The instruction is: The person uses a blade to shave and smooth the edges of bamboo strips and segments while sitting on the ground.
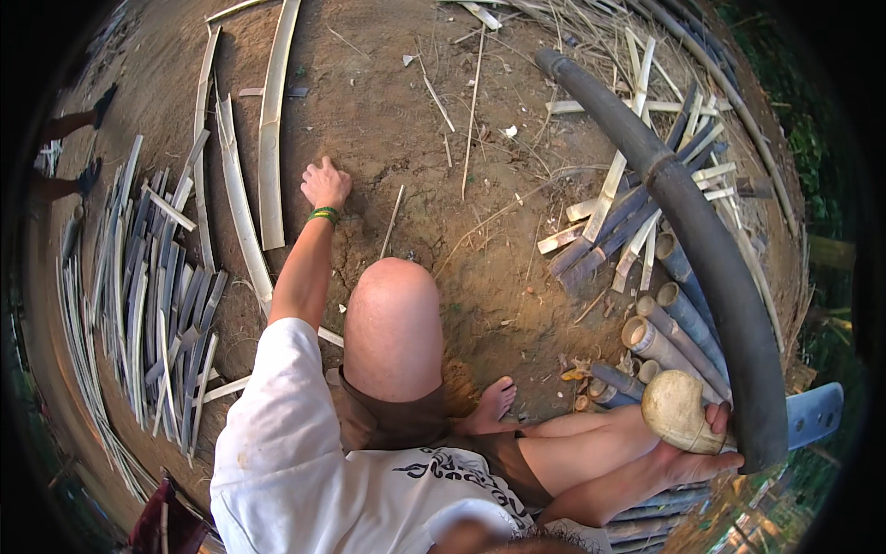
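My left hand, with a green and yellow band at the wrist, reaches out over bare soil with its fingers curled under; whether anything is inside them is hidden. Long split bamboo strips lie just left of it. At the lower right, my right hand is closed round the handle of a broad knife. The handle ends in a pale, bulbous knob. Past a dark bamboo pole pokes the knife's metal blade. The long pole slants from the upper middle down to my right hand and hides part of the knife.
Many split bamboo slats are heaped at the left. More split pieces lie crossed at the upper right, above several cut bamboo tubes. Another person's feet show at the far left. My raised knee stands between my arms.
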`<state>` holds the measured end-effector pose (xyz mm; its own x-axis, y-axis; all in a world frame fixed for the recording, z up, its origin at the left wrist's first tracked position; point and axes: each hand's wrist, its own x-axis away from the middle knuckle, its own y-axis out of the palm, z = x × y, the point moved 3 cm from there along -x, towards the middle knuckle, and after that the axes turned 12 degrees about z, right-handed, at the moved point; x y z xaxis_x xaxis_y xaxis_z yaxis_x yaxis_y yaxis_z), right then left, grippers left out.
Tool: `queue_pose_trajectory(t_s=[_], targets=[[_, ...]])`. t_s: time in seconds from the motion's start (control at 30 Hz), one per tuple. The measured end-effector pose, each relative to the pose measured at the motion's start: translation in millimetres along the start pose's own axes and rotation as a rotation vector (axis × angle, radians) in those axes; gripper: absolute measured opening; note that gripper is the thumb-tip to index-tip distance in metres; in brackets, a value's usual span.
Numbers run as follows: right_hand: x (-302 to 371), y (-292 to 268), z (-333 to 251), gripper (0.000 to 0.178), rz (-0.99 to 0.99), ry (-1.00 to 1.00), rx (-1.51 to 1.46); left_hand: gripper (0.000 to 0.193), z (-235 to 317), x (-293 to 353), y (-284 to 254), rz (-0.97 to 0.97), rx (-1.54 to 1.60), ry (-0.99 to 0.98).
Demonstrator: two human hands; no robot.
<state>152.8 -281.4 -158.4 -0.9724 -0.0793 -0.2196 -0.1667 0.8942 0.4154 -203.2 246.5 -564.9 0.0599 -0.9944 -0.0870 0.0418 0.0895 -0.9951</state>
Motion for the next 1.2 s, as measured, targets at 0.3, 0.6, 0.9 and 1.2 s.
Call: queue_pose_trajectory(t_s=[0.3,0.6,0.9,1.2], targets=[[1.9,4.5,-3.8,0.084,0.067,-0.012,0.04,0.052,64.4,15.6,7.5,0.078,0.038,0.15],[0.1,2.1,-7.5,0.079,0.064,0.01,0.014,0.046,58.4,12.6,4.2,0.077,0.135,0.256],[-2.9,5.3,-9.4,0.079,0.037,0.016,-0.02,0.059,-37.0,-81.1,14.2,-0.135,-0.079,0.145],[4.4,14.6,-6.6,0.072,0.055,-0.007,-0.011,0.056,-21.5,-14.7,16.9,-0.044,0.099,0.154]])
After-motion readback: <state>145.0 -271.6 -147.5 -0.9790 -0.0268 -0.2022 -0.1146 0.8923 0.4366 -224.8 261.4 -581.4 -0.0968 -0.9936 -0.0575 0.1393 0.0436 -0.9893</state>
